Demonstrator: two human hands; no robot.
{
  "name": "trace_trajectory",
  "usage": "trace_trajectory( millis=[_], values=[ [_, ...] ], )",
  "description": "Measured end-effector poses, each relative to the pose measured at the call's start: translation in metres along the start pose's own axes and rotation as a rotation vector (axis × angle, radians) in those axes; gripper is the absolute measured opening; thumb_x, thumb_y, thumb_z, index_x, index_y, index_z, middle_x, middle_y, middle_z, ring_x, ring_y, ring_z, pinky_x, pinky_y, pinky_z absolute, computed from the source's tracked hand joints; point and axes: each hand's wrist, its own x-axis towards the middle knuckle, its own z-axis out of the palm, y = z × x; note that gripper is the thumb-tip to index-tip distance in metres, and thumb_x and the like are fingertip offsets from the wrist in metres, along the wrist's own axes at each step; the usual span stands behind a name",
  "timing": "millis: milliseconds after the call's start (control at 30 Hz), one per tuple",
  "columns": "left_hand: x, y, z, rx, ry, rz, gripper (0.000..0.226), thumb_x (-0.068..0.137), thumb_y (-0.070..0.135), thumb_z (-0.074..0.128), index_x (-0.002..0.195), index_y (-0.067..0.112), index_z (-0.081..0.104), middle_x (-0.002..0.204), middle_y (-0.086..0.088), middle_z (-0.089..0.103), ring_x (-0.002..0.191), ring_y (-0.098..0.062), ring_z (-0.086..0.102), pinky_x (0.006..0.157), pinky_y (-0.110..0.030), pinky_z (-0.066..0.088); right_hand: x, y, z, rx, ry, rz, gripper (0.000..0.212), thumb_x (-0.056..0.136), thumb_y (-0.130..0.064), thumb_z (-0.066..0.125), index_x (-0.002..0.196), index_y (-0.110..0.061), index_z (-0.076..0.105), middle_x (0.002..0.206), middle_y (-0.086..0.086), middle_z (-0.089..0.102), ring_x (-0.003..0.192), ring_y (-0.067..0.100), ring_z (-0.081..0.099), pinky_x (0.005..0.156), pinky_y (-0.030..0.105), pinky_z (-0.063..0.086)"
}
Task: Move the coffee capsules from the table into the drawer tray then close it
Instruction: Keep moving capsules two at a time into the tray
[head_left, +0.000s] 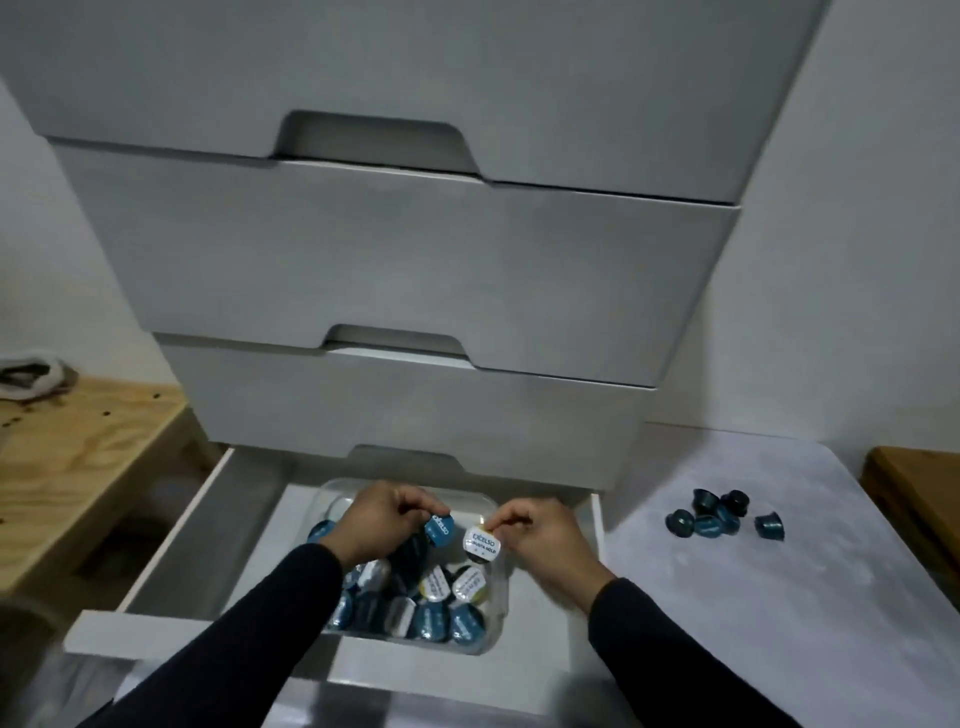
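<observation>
The bottom drawer (208, 519) of a white chest stands pulled out. Inside it lies a clear plastic tray (483, 501) with several coffee capsules (441, 597) piled in it. Over the tray my left hand (379, 519) pinches a blue-lidded capsule (440, 529) by its rim. Just to its right, my right hand (540, 535) pinches a white-lidded capsule (480, 541). Several dark blue capsules (719, 514) lie in a loose cluster on the white table at the right.
The white table (753, 597) borders the drawer's right side. Three shut drawers (415, 260) rise above the open one. A wooden bench (78, 447) stands at the left with grey cloth on it. A brown wooden piece (919, 483) shows at the far right.
</observation>
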Motion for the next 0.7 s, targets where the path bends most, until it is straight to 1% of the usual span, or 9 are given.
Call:
trace_trajectory(
  millis=[67,133,200,300,400,467,567,633,700],
  values=[
    [0.013,-0.008,-0.003,-0.012,-0.051,-0.003,0.03,0.089,0.007,0.057,0.079,0.032,0.071,0.083,0.013,0.07,0.075,0.003,0.062,0.062,-0.003,0.042,0.011,0.001,0.012,-0.022,0.025,0.048,0.015,0.079,-0.007,0.065,0.073,-0.019,0.073,0.08,-0.002,0.073,0.073,0.008,0.063,0.076,0.031,0.054],
    [0.025,-0.014,-0.004,-0.025,-0.099,0.0,0.029,0.09,0.007,0.055,0.082,0.03,0.07,0.091,0.005,0.071,0.08,-0.002,0.063,0.064,-0.005,0.044,0.019,0.001,0.019,-0.076,0.06,0.094,0.022,0.08,-0.009,0.066,0.067,-0.026,0.071,0.079,-0.006,0.072,0.077,0.01,0.065,0.078,0.031,0.054],
    [0.034,-0.019,-0.004,-0.028,-0.149,-0.01,0.025,0.091,0.007,0.053,0.088,0.023,0.072,0.092,0.002,0.071,0.077,-0.002,0.063,0.063,-0.007,0.045,0.026,0.002,0.025,-0.112,0.08,0.13,0.025,0.081,-0.01,0.066,0.064,-0.03,0.068,0.08,-0.007,0.071,0.079,0.011,0.065,0.077,0.028,0.054],
    [0.049,-0.027,-0.002,-0.019,-0.198,-0.03,0.025,0.091,0.008,0.052,0.089,0.021,0.073,0.09,0.002,0.071,0.074,-0.006,0.062,0.064,-0.013,0.049,0.034,0.002,0.032,-0.122,0.085,0.161,0.02,0.082,-0.009,0.065,0.072,-0.025,0.07,0.081,-0.003,0.071,0.078,0.011,0.066,0.075,0.024,0.054],
    [0.06,-0.034,0.002,0.019,-0.226,-0.038,0.028,0.091,0.005,0.049,0.092,0.019,0.073,0.084,0.006,0.068,0.064,0.002,0.054,0.053,-0.005,0.041,0.042,0.004,0.038,-0.198,0.074,0.135,0.013,0.082,-0.008,0.064,0.08,-0.016,0.073,0.075,-0.004,0.068,0.067,0.003,0.06,0.064,0.009,0.045],
    [0.064,-0.039,0.004,0.031,-0.254,-0.045,0.029,0.091,0.003,0.048,0.094,0.017,0.073,0.086,0.006,0.068,0.065,0.003,0.055,0.05,-0.002,0.038,0.047,0.006,0.042,-0.252,0.054,0.113,0.014,0.082,-0.006,0.062,0.081,-0.013,0.074,0.077,0.0,0.071,0.066,0.006,0.06,0.062,0.008,0.044],
    [0.068,-0.045,0.007,0.029,-0.303,-0.042,0.028,0.089,0.003,0.05,0.092,0.017,0.074,0.1,0.002,0.072,0.082,-0.004,0.063,0.063,-0.007,0.046,0.053,0.007,0.046,-0.34,0.006,0.086,0.017,0.081,-0.005,0.057,0.079,-0.011,0.073,0.083,0.005,0.074,0.072,0.014,0.064,0.066,0.016,0.047],
    [0.07,-0.048,0.006,0.019,-0.318,-0.043,0.027,0.088,0.003,0.053,0.09,0.019,0.075,0.103,0.001,0.072,0.092,-0.008,0.065,0.07,-0.011,0.049,0.056,0.006,0.047,-0.386,-0.011,0.077,0.018,0.078,-0.005,0.055,0.077,-0.01,0.073,0.079,0.007,0.074,0.066,0.014,0.061,0.057,0.01,0.041],
    [0.072,-0.05,0.007,0.026,-0.33,-0.039,0.026,0.088,0.003,0.055,0.088,0.021,0.075,0.103,0.002,0.072,0.093,-0.007,0.064,0.068,-0.009,0.048,0.058,0.006,0.048,-0.427,-0.04,0.07,0.018,0.075,-0.004,0.054,0.075,-0.008,0.072,0.077,0.009,0.073,0.061,0.012,0.056,0.05,0.006,0.033]
  ],
)
